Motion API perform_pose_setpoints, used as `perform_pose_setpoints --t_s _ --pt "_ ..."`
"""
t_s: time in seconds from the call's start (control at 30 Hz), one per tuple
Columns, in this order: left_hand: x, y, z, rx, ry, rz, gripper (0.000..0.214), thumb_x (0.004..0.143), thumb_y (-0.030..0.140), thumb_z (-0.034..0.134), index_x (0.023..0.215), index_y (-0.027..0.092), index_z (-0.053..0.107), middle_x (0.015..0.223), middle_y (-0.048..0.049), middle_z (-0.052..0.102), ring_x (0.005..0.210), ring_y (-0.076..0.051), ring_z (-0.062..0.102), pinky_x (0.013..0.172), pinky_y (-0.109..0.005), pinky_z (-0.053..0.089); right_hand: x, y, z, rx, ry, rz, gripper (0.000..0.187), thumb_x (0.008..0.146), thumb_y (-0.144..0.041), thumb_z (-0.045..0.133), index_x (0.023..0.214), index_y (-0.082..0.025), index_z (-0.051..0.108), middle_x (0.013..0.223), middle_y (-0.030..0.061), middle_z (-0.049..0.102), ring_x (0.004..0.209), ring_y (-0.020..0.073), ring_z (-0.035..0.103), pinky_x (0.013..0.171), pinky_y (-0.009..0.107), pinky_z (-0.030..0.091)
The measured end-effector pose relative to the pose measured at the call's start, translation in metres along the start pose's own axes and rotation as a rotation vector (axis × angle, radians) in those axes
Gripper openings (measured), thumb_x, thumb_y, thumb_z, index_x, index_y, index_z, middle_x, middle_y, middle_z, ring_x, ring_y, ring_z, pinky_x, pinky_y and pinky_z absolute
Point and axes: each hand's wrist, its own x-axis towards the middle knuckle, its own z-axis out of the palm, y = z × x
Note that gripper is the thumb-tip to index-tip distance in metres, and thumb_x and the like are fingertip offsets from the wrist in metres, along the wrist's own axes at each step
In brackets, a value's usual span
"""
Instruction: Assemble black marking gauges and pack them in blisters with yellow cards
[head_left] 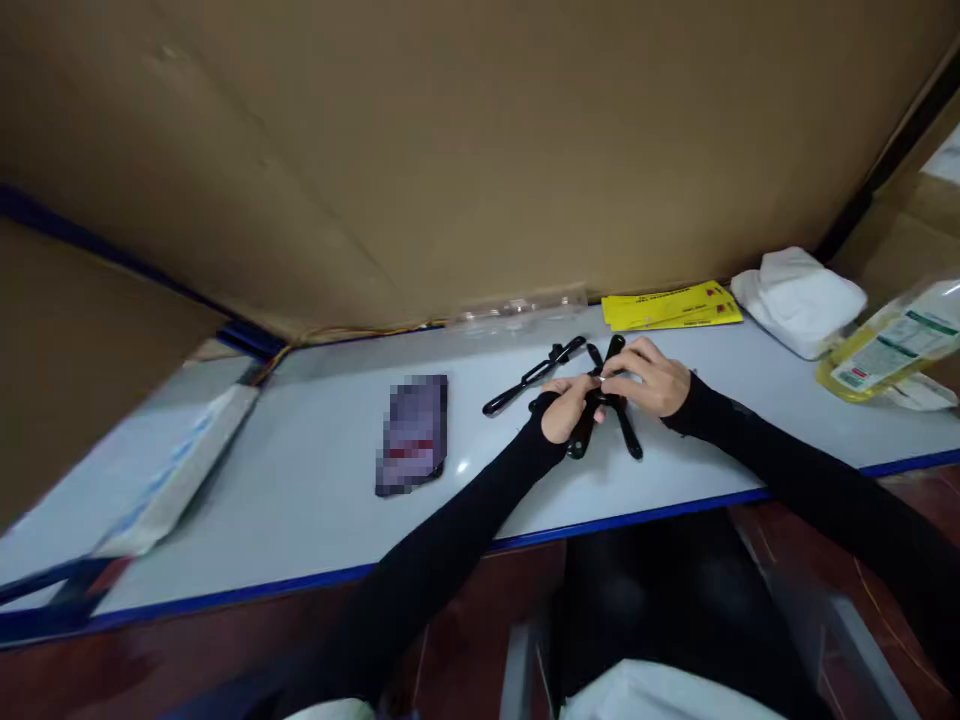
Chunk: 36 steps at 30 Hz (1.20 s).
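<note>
My left hand (567, 404) is closed, its thumb and fingertips around a glossy black slender piece (596, 398). Meeting it from the right, my right hand (649, 380) is pinched at the same spot. A tiny whitish bit shows between the fingertips, too small to name. Several similar black handle-like pieces (630, 432) fan out beneath and around both hands; the fingers partly cover them. To the left of this group lies one long black piece (535, 375) with a slot in its middle and a small block near its far end.
A purple, pixelated packet (415, 435) lies left of my hands. Behind are a clear plastic tray (517, 308) and yellow printed sheets (671, 307). A white cloth bundle (799, 295) and a bottle of yellow liquid (892, 345) stand right. Cardboard walls (450, 150) enclose the blue-edged table (300, 500).
</note>
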Motion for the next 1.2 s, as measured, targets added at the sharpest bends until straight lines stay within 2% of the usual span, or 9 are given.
perform_pose_setpoints --t_s 0.17,0.3,0.4,0.57,0.7,0.8,0.9,1.0,1.2 --pt "0.005 -0.006 0.001 -0.076 -0.054 0.095 0.025 0.084 0.021 0.056 0.062 0.016 0.064 0.042 -0.0019 0.058 0.034 -0.01 0.047 0.042 -0.023 0.034 0.003 0.004 -0.006 0.295 -0.012 0.069 0.016 0.099 -0.014 0.058 0.1 -0.022 0.072 0.113 0.0096 0.07 0.103 0.0246 0.055 0.082 0.036 0.052" --pt "0.011 -0.016 0.0 -0.084 -0.004 0.213 0.024 0.085 0.032 0.061 0.069 0.015 0.068 0.045 -0.0035 0.062 0.033 -0.01 0.046 0.04 -0.023 0.034 0.005 -0.003 -0.011 0.468 0.039 0.378 0.028 0.089 -0.029 0.075 0.114 -0.019 0.07 0.108 0.0087 0.064 0.083 0.0184 0.058 0.07 0.031 0.051" --pt "0.012 -0.022 -0.001 -0.08 0.003 0.326 0.03 0.084 0.042 0.069 0.073 0.014 0.07 0.047 -0.0036 0.064 0.035 -0.011 0.05 0.041 -0.022 0.034 0.006 -0.008 -0.013 0.509 0.01 0.529 0.024 0.087 -0.037 0.079 0.102 -0.018 0.075 0.095 0.0052 0.064 0.069 0.0133 0.053 0.059 0.027 0.045" --pt "0.011 -0.025 0.0 -0.062 -0.031 0.366 0.034 0.083 0.047 0.071 0.078 0.013 0.072 0.052 -0.0053 0.068 0.038 -0.013 0.056 0.042 -0.023 0.037 0.008 -0.013 -0.019 0.582 -0.08 0.52 0.02 0.095 -0.022 0.061 0.095 -0.021 0.081 0.104 0.0061 0.068 0.06 0.0092 0.043 0.054 0.025 0.04" --pt "0.011 -0.027 0.001 -0.063 -0.027 0.38 0.035 0.082 0.048 0.073 0.08 0.013 0.071 0.054 -0.0055 0.069 0.041 -0.015 0.061 0.044 -0.023 0.041 0.008 -0.013 -0.019 0.592 -0.066 0.547 0.029 0.087 -0.026 0.072 0.114 -0.021 0.08 0.108 0.0073 0.065 0.071 0.0121 0.055 0.054 0.024 0.041" --pt "0.011 -0.028 0.002 -0.066 -0.016 0.404 0.038 0.082 0.051 0.074 0.081 0.013 0.072 0.056 -0.0061 0.07 0.04 -0.014 0.06 0.043 -0.023 0.041 0.008 -0.011 -0.02 0.598 -0.071 0.51 0.017 0.094 -0.028 0.067 0.098 -0.02 0.082 0.104 0.0081 0.066 0.075 0.0134 0.055 0.058 0.024 0.042" --pt "0.011 -0.028 0.002 -0.074 -0.013 0.428 0.038 0.084 0.051 0.074 0.079 0.014 0.071 0.054 -0.0057 0.069 0.04 -0.013 0.058 0.043 -0.023 0.041 0.01 -0.012 -0.022 0.59 -0.075 0.512 0.026 0.096 -0.021 0.058 0.082 -0.02 0.08 0.104 0.0065 0.067 0.066 0.0103 0.048 0.059 0.025 0.044" --pt "0.012 -0.03 0.002 -0.098 0.004 0.456 0.038 0.084 0.052 0.075 0.078 0.014 0.071 0.052 -0.0051 0.068 0.041 -0.014 0.06 0.044 -0.023 0.043 0.012 -0.016 -0.022 0.599 -0.053 0.576 0.012 0.087 -0.023 0.067 0.089 -0.02 0.078 0.111 0.0059 0.066 0.06 0.0073 0.046 0.054 0.024 0.044" --pt "0.014 -0.032 0.003 -0.123 0.02 0.501 0.043 0.085 0.057 0.076 0.083 0.014 0.073 0.053 -0.0048 0.069 0.041 -0.014 0.058 0.042 -0.023 0.042 0.012 -0.016 -0.015 0.679 -0.002 0.813 0.025 0.081 -0.04 0.079 0.09 -0.018 0.07 0.087 0.0057 0.07 0.073 0.0152 0.063 0.05 0.022 0.041"
